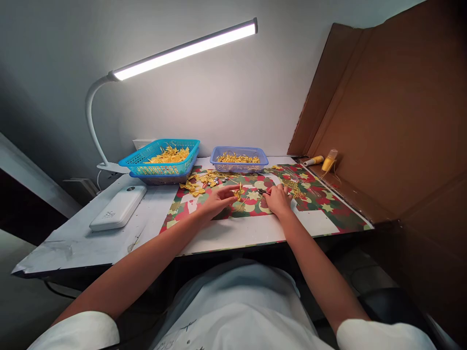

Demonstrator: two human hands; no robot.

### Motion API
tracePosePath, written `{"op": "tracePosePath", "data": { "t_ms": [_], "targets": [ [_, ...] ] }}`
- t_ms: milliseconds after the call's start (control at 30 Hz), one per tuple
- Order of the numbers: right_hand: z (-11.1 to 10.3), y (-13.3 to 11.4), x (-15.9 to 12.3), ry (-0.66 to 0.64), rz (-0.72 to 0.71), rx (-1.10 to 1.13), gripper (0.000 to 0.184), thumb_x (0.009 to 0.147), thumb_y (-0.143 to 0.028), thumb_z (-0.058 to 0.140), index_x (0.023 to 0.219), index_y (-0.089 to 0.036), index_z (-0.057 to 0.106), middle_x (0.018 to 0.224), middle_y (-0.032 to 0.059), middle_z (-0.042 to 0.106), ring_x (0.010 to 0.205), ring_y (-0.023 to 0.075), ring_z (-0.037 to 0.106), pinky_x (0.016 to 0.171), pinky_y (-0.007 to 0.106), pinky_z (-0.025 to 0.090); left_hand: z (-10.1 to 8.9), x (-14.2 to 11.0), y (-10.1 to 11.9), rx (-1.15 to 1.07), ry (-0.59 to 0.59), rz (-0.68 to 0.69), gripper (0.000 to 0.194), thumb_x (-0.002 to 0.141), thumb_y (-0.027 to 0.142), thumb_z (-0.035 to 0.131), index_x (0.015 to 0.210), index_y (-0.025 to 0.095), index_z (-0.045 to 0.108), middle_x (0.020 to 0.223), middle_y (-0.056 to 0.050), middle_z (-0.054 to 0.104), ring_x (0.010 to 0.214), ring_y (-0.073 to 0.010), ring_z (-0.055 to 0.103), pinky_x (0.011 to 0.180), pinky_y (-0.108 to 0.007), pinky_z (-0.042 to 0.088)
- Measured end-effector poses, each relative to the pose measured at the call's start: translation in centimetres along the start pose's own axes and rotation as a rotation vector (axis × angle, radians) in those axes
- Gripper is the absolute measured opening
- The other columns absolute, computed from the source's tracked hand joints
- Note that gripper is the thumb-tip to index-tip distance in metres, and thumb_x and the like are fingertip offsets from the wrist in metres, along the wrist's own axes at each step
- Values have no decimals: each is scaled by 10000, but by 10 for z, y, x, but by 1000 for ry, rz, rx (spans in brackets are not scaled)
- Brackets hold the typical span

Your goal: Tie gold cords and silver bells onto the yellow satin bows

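My left hand [218,200] pinches a small yellow ribbon piece [238,193], apparently a bow with a cord loop, just above the patterned mat [251,210]. A pale cord end trails below it. To the right, my right hand [279,199] is closed around a small dark-tipped tool [261,191], which looks like thread snips; its tip points left at the ribbon piece, with a gap between them. Yellow bows [195,187] lie loose beyond my left hand, beside a few small silvery bits [216,181]. A tangle of gold cord [296,189] rests right of my right hand.
A turquoise basket [136,167] of yellow ribbon pieces sits stacked on a blue one; a lavender basket [239,168] holds more. At left are a white power bank [118,208] and a lit lamp [186,51]. Yellow thread spools [329,161] stand by a cardboard wall [394,112].
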State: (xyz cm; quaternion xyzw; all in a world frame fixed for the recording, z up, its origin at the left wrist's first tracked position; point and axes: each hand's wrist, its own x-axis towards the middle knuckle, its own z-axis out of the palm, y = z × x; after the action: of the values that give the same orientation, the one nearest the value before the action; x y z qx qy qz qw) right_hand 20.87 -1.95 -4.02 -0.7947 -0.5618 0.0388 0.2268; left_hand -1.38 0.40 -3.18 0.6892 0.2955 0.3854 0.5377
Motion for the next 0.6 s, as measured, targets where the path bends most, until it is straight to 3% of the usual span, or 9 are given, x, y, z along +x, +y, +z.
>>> {"op": "tracePosePath", "data": {
  "t_ms": [67,133,200,267,367,600],
  "targets": [
    [-3,-2,-2,73,-70,103,148,840,-279,612,925,-163,646,1155,168,549,1158,361,433,916,526,361,0,0,-1,19,-3,31,589,704,402,742,1213,130,625,648,5,608,564,-93,477,523,-214,366],
    [-5,-6,-6,139,-288,299,119,805,-279,651,886,-193,644,1089,121,586,1103,311,480,921,469,380,1,0,-3,34,-9,62,579,718,408,732,1215,133,621,606,27,572,542,-87,466,515,-211,369],
    [-6,-12,-12,104,-558,525,132,788,-326,678,851,-216,641,1005,77,616,1021,256,527,899,410,406,1,0,-6,41,-20,86,588,728,416,722,1232,137,605,581,45,541,525,-85,460,505,-209,369],
    [-4,-19,-17,-1,-718,692,179,787,-392,681,833,-225,642,938,52,630,939,219,556,855,376,427,2,1,-9,52,-32,95,603,734,416,718,1250,134,585,577,52,531,519,-85,462,498,-208,365],
    [1,-26,-20,-81,-722,817,223,799,-440,657,775,-219,638,878,42,639,861,192,567,803,354,436,2,1,-12,80,-46,93,611,739,404,718,1258,115,574,574,53,525,519,-86,476,496,-205,359],
    [6,-27,-16,-99,-604,911,337,781,-528,634,690,-206,603,811,32,643,766,162,545,723,322,430,1,2,-14,58,-90,62,678,743,416,719,1319,113,530,587,36,559,522,-95,517,495,-203,375]
  ]
}}
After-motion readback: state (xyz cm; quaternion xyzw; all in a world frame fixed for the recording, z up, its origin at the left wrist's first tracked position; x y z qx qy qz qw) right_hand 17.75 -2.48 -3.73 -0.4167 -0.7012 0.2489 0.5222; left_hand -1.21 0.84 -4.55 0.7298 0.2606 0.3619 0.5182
